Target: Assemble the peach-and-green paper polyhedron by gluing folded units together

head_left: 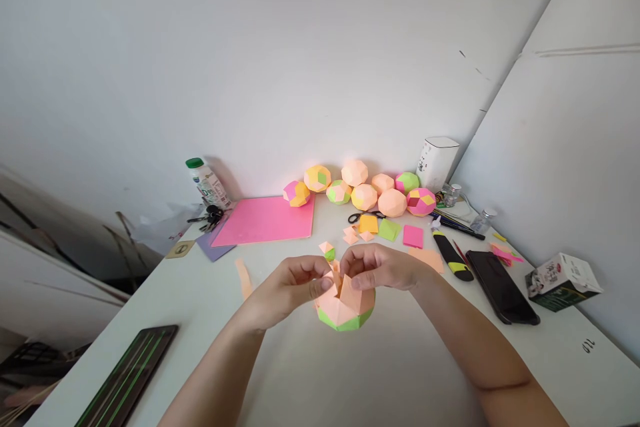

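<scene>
Between my hands is a faceted paper ball (345, 313), peach above and green along its lower side, with an opening at its top. My left hand (295, 283) pinches a peach flap at the left edge of that opening. On the other side, my right hand (377, 268) has its thumb and fingers closed on the right edge. The fingers partly cover the opening and the flaps. Just beyond the ball lie small folded paper pieces (351, 235) in peach, and one peach-and-green piece (327, 251) sits closest to my fingers.
Several finished paper balls (364, 197) line the wall. Sticky-note stacks (413, 236), scissors (355, 217), a yellow-black cutter (453, 257), a phone (503, 287) and a carton (563, 281) lie right. A pink board (267, 220), bottle (207, 183), keys (214, 215) and dark green-striped object (127, 377) are left.
</scene>
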`<act>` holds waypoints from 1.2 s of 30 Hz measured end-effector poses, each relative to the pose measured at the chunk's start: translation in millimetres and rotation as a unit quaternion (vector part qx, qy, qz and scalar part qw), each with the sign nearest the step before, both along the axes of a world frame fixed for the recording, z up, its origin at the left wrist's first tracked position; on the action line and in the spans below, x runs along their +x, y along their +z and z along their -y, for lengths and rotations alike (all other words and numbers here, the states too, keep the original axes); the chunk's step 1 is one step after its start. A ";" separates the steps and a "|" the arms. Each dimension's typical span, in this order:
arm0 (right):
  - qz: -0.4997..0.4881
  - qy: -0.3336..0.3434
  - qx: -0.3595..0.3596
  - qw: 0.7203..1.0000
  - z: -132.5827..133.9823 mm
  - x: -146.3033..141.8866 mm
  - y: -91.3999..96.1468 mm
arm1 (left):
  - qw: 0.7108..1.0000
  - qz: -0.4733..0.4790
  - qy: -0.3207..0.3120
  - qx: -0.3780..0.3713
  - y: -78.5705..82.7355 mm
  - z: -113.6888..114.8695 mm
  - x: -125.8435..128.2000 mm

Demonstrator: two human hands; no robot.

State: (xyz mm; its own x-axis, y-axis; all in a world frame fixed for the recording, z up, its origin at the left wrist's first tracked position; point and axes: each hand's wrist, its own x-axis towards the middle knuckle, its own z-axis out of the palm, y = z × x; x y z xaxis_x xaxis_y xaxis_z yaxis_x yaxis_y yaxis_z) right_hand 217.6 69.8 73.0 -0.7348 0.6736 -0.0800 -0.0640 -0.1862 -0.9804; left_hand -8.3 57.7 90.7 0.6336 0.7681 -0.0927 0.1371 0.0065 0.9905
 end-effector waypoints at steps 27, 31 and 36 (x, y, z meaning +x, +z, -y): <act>-0.047 -0.085 0.002 0.995 -2.2 -6.5 -5.7 | 0.999 0.029 -0.006 -0.022 -3.0 1.9 0.3; -0.045 -0.087 0.013 0.995 -1.7 -6.9 -4.7 | 0.999 0.027 -0.012 -0.020 -3.0 2.2 0.9; -0.046 -0.081 0.020 0.995 -1.3 -6.5 -3.7 | 0.999 0.016 -0.024 -0.014 -2.8 2.1 1.9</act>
